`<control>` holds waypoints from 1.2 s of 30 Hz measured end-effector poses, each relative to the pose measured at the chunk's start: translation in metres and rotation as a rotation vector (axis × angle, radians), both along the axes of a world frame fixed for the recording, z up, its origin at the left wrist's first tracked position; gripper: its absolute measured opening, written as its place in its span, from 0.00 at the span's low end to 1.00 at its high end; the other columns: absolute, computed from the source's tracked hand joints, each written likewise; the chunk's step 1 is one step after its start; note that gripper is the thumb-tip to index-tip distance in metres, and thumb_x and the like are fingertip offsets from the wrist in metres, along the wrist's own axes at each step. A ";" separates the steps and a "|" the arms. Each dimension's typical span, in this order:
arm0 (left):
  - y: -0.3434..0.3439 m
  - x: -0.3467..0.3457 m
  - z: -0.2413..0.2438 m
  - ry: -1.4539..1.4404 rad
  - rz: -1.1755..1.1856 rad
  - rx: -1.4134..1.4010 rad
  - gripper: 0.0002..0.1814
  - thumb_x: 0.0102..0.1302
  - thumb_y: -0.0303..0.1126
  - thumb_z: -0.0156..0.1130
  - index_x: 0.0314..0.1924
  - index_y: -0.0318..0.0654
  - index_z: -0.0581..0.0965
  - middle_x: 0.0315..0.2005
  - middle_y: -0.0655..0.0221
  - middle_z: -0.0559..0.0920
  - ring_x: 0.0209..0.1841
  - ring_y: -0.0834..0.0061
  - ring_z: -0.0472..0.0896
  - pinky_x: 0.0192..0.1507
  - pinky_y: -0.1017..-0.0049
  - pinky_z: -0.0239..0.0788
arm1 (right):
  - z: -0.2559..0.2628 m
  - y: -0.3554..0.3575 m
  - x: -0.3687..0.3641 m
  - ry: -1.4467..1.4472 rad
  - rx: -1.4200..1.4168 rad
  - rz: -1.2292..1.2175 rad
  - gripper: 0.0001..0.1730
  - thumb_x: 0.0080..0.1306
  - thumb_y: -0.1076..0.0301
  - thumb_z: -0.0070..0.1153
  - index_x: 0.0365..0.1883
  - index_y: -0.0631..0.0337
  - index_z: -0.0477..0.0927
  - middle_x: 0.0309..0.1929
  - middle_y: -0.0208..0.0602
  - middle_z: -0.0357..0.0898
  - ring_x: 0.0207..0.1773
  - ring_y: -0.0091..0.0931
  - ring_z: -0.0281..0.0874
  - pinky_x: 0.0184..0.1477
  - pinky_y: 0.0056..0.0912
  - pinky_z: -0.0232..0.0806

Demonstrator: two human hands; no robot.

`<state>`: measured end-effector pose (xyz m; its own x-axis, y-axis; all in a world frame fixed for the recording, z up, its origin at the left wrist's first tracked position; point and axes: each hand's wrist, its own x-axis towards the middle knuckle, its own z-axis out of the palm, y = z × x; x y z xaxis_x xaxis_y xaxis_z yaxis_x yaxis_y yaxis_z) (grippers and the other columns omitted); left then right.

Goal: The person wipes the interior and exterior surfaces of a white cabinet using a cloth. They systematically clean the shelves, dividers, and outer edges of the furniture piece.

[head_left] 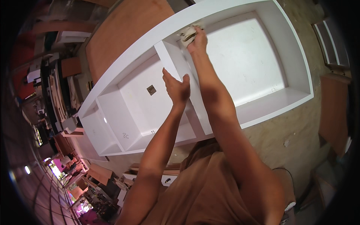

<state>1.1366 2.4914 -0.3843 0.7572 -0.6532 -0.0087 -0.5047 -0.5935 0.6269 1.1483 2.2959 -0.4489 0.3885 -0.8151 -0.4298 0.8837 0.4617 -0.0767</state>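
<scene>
A long white cabinet carcass (135,50) lies on its back before me, split by dividers into several compartments. My right hand (199,39) holds a crumpled light cloth (188,34) against the inner far side of the large right compartment, near the corner by the divider (168,60). Over that divider is my left hand (177,87), its fingers spread and nothing in it; whether it touches the wood I cannot tell. A small square cutout (151,90) shows in the back panel of the middle compartment. Handwritten marks are on the inner faces.
Beyond the cabinet lies a large brown board (126,33). On the right are another open white-edged cabinet (330,42) and a brown panel (333,112). Stacked boards (59,92) stand at the left. Near my body is a white drawer front (168,180). A person (67,161) is far off at lower left.
</scene>
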 end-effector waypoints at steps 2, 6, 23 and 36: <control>-0.002 -0.002 -0.002 -0.027 0.008 0.016 0.49 0.56 0.37 0.66 0.70 0.20 0.51 0.62 0.40 0.65 0.63 0.40 0.67 0.65 0.56 0.61 | 0.008 0.017 0.017 0.038 0.001 -0.022 0.14 0.61 0.76 0.57 0.46 0.61 0.75 0.42 0.37 0.79 0.44 0.32 0.80 0.47 0.37 0.75; -0.010 -0.007 0.006 0.025 -0.002 0.041 0.48 0.57 0.36 0.66 0.70 0.22 0.52 0.63 0.41 0.65 0.64 0.43 0.67 0.66 0.57 0.60 | -0.004 0.024 0.024 0.088 0.001 0.105 0.17 0.66 0.70 0.53 0.53 0.62 0.73 0.46 0.42 0.78 0.50 0.34 0.78 0.54 0.40 0.73; -0.005 -0.008 0.011 0.004 0.067 0.130 0.49 0.59 0.35 0.65 0.71 0.21 0.48 0.66 0.40 0.62 0.67 0.43 0.65 0.68 0.57 0.59 | 0.002 -0.050 -0.048 0.006 0.050 0.178 0.16 0.74 0.63 0.45 0.55 0.62 0.71 0.54 0.44 0.76 0.56 0.40 0.76 0.60 0.53 0.70; -0.009 -0.013 0.018 0.120 0.125 0.160 0.49 0.61 0.33 0.66 0.73 0.22 0.48 0.71 0.42 0.57 0.75 0.50 0.55 0.74 0.63 0.46 | 0.000 -0.116 -0.101 0.106 0.000 -0.056 0.14 0.74 0.59 0.39 0.45 0.57 0.74 0.45 0.37 0.77 0.51 0.38 0.76 0.59 0.60 0.67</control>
<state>1.1235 2.4822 -0.3659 0.8195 -0.5373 -0.1995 -0.3486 -0.7436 0.5706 1.0473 2.1799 -0.4491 0.2945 -0.8345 -0.4656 0.8952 0.4114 -0.1712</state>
